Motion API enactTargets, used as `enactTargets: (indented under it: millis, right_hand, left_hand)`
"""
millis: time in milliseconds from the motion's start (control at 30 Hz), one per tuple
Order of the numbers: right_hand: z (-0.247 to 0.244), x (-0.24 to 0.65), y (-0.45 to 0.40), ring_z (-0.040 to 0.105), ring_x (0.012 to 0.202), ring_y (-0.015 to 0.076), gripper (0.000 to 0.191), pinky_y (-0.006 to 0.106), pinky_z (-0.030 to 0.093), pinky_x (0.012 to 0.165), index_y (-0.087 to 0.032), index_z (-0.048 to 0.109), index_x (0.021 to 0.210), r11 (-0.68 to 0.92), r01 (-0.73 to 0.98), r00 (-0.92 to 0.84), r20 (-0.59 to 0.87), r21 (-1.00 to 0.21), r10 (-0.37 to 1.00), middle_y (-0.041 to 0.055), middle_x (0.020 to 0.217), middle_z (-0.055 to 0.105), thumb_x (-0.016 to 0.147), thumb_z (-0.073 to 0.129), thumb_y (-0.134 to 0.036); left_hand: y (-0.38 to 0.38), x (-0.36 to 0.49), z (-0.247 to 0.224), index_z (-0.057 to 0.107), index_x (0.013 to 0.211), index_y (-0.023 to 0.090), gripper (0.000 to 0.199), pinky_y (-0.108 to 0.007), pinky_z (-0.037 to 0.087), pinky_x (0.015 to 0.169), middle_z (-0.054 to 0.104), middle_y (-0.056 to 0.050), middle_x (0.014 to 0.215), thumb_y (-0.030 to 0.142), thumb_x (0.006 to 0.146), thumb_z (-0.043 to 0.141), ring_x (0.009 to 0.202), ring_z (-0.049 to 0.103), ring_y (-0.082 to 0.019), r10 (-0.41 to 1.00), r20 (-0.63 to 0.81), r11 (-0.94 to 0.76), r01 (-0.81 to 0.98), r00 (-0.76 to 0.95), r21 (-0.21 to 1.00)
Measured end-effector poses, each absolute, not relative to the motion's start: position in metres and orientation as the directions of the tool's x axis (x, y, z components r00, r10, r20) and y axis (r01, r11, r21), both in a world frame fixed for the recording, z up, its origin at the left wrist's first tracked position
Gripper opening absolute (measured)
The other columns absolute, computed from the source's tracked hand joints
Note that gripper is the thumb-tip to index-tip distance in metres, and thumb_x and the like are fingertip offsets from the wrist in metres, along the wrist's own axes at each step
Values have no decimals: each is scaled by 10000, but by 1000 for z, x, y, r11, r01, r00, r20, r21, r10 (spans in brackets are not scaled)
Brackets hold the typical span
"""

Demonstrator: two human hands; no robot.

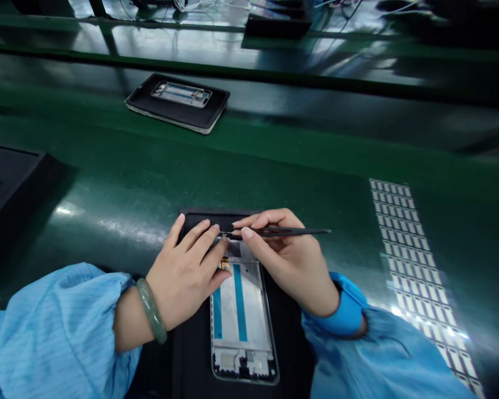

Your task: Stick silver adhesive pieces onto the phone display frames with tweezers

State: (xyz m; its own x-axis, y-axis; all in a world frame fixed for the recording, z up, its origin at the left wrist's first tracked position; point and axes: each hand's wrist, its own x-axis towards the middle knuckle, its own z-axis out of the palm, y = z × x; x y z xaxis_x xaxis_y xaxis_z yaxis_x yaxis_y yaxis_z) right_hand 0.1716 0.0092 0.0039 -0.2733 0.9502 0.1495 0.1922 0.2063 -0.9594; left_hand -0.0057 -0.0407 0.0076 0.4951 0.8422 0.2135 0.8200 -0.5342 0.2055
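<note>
R hand [289,257] pinches dark tweezers [289,231], tips at top end of phone frame [253,321]; L hand [187,271], fingers spread, rests on same end. Frame lies on black tray [191,354].

Left hand [187,269], green bangle [152,310] at its wrist, rests on the top end of a phone frame [255,316]. Right hand [289,255] holds black tweezers [283,231], tips at that end. Frame lies on a black tray [191,354] on the green bench [120,177]; a sheet of small labels [419,260] lies to the right.
</note>
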Motion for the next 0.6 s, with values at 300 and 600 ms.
enactTargets:
  millis: [300, 600]
  right_hand:
    - [4, 171, 9, 665, 820, 172, 106, 299, 553, 686, -222, 490, 879, 233, 243, -278, 163, -942, 947, 42, 908, 658, 837, 587, -229]
    - [3, 171, 9, 662, 835, 170, 116, 286, 555, 680, -227, 503, 896, 255, 283, -280, 174, -925, 944, 34, 919, 650, 833, 600, -227]
  left_hand:
    - [-39, -6, 7, 530, 1213, 115, 356, -584, 245, 1061, 513, -114, 1265, 336, 962, 408, 1232, 402, -279, 839, 216, -539, 815, 499, 212]
    - [-39, -4, 9, 527, 1222, 115, 361, -579, 234, 1069, 509, -116, 1270, 336, 959, 415, 1234, 401, -279, 842, 199, -537, 817, 502, 209]
